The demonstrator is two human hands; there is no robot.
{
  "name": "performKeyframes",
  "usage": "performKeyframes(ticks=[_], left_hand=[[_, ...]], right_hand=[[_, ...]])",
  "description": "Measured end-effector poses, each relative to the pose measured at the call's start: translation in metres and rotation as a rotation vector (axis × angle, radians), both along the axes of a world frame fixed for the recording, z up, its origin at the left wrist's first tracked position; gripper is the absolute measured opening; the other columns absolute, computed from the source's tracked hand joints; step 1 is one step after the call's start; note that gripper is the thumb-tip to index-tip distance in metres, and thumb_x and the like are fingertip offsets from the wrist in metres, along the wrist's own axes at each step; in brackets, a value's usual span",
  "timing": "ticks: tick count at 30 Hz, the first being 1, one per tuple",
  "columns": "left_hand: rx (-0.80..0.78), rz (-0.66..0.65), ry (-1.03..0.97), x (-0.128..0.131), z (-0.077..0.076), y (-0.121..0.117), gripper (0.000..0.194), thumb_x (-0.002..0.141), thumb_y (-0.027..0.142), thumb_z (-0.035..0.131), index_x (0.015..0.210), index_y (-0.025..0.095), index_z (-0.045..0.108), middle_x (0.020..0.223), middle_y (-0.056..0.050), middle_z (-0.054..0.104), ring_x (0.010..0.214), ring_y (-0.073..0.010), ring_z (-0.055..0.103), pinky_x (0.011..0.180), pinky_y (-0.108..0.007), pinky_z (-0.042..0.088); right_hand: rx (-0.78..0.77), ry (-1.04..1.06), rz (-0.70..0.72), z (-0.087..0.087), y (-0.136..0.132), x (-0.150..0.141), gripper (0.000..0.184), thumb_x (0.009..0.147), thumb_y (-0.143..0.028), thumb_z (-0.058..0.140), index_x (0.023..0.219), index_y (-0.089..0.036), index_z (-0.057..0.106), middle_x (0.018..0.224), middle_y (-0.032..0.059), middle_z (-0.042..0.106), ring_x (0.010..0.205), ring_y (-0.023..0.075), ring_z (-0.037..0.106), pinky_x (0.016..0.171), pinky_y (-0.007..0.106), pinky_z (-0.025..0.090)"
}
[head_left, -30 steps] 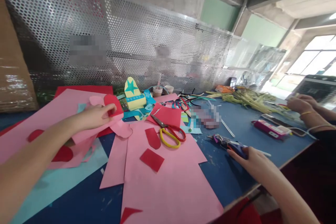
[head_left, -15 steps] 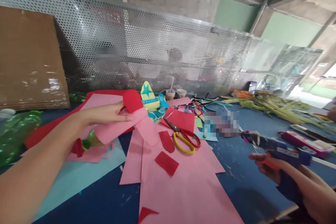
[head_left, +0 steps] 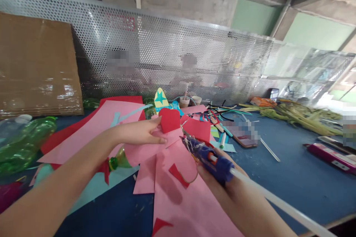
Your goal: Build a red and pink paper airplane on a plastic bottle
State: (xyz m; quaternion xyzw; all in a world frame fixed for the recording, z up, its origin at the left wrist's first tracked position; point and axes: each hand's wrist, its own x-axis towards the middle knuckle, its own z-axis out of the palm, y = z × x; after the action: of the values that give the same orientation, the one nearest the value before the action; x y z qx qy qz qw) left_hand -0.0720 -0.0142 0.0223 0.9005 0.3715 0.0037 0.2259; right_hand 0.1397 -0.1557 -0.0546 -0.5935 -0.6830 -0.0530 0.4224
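My left hand [head_left: 139, 133] is closed on a paper piece made of pink paper with a red rounded flap [head_left: 169, 120], lifted above the table. My right hand [head_left: 222, 181] grips a blue glue gun [head_left: 207, 157] with a white glue stick [head_left: 267, 200] trailing out of its back. The gun's nozzle points up and left, just short of the red flap's right edge. Under both hands lies a large pink sheet [head_left: 183, 200] with red cut-outs [head_left: 176, 174] on it.
A blue table [head_left: 292, 177] holds paper scraps, a green plastic bottle [head_left: 25, 142] at the left, a yellow paper figure with a teal star [head_left: 160, 100], a phone [head_left: 244, 137], green stalks [head_left: 300, 116] and a magenta box [head_left: 330, 153]. Cardboard [head_left: 36, 66] leans on perforated metal mesh.
My right hand lifted the glue gun from the table's right side and brought it left to the paper piece. My left hand raised the piece and moved it right.
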Motion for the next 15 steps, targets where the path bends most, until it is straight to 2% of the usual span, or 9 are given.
performKeyframes(ticks=[2,5,8,11,15], left_hand=[[-0.008,-0.023,0.002,0.004,0.000,-0.004,0.059,0.084,0.052,0.050,0.136,0.025,0.040,0.134,-0.009,0.053,0.116,-0.0277,0.054,0.092,-0.034,0.041],[-0.005,-0.045,-0.015,0.010,0.001,-0.012,0.053,0.084,0.047,0.050,0.132,0.026,0.042,0.124,-0.006,0.060,0.108,-0.0249,0.058,0.084,-0.030,0.043],[0.025,-0.022,-0.037,0.015,0.002,-0.019,0.049,0.083,0.043,0.051,0.129,0.025,0.042,0.119,-0.006,0.061,0.108,-0.0247,0.056,0.082,-0.029,0.043],[0.036,-0.030,-0.038,0.017,0.003,-0.023,0.048,0.083,0.037,0.052,0.128,0.024,0.042,0.120,-0.007,0.058,0.111,-0.0247,0.053,0.084,-0.029,0.042],[0.037,-0.047,-0.035,0.018,0.003,-0.025,0.048,0.083,0.037,0.052,0.128,0.025,0.041,0.113,-0.007,0.059,0.103,-0.0225,0.055,0.083,-0.030,0.043]], right_hand=[[0.003,0.014,0.035,0.001,0.001,-0.004,0.030,0.089,-0.040,0.044,0.110,-0.024,0.058,0.098,0.0068,0.069,0.089,0.0235,0.068,0.086,0.038,0.054],[0.028,0.018,0.084,0.001,0.002,-0.006,0.021,0.088,-0.040,0.048,0.094,-0.023,0.057,0.084,0.0055,0.065,0.080,0.0224,0.066,0.076,0.035,0.055],[0.018,-0.010,0.095,-0.001,0.001,-0.007,0.021,0.089,-0.040,0.046,0.087,-0.022,0.056,0.080,0.0056,0.062,0.078,0.0217,0.065,0.070,0.033,0.055],[0.086,-0.038,0.069,-0.007,-0.001,-0.011,0.021,0.090,-0.039,0.045,0.093,-0.022,0.057,0.087,0.0076,0.064,0.084,0.0231,0.065,0.068,0.033,0.055],[0.159,-0.056,0.027,-0.014,-0.004,-0.012,0.028,0.092,-0.041,0.043,0.110,-0.022,0.051,0.099,0.0101,0.065,0.097,0.0264,0.064,0.075,0.036,0.055]])
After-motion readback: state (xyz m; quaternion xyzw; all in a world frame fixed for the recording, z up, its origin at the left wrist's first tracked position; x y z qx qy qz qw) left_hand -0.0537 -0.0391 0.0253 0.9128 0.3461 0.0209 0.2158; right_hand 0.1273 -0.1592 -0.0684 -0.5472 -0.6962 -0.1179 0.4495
